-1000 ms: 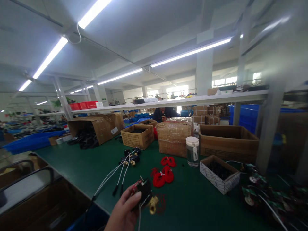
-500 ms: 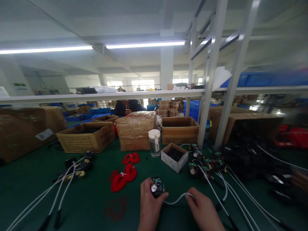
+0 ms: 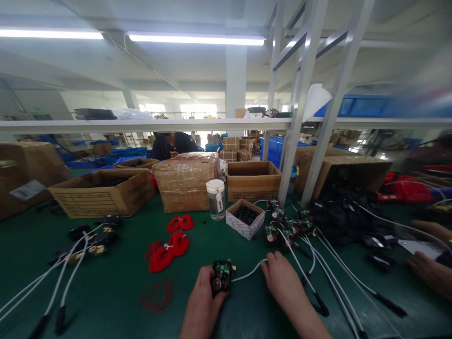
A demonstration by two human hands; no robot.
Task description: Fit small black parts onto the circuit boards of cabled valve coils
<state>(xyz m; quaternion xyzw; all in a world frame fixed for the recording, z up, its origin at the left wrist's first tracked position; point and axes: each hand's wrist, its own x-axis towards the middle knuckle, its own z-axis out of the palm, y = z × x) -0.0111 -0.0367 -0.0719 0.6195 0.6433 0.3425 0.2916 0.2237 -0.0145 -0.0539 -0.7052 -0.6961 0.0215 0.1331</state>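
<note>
My left hand (image 3: 204, 299) is closed around a small black housing with an exposed green circuit board (image 3: 223, 273) and a brass fitting on its right side. A white cable (image 3: 247, 275) runs from that fitting to my right hand (image 3: 280, 275), whose fingers pinch it. Several similar circuit-board units (image 3: 291, 226) lie in a cluster beyond my right hand, their white cables trailing toward the front edge. Left of my hands are tied red wire bundles (image 3: 162, 258) and loose thin red wires (image 3: 157, 295). A small carton of black parts (image 3: 240, 227) stands ahead.
A lidded water bottle (image 3: 216, 202) stands before a taped carton (image 3: 187, 188). Black housings with white cables (image 3: 95, 242) lie at left. A metal shelf post (image 3: 296, 122) rises at right, near a black pile (image 3: 335, 216). Another person's hands (image 3: 429, 270) work at far right.
The camera view has shifted, so the bench scene sits further left and higher. My left hand has turned the unit, showing its board more openly. My right hand still pinches the cable.
</note>
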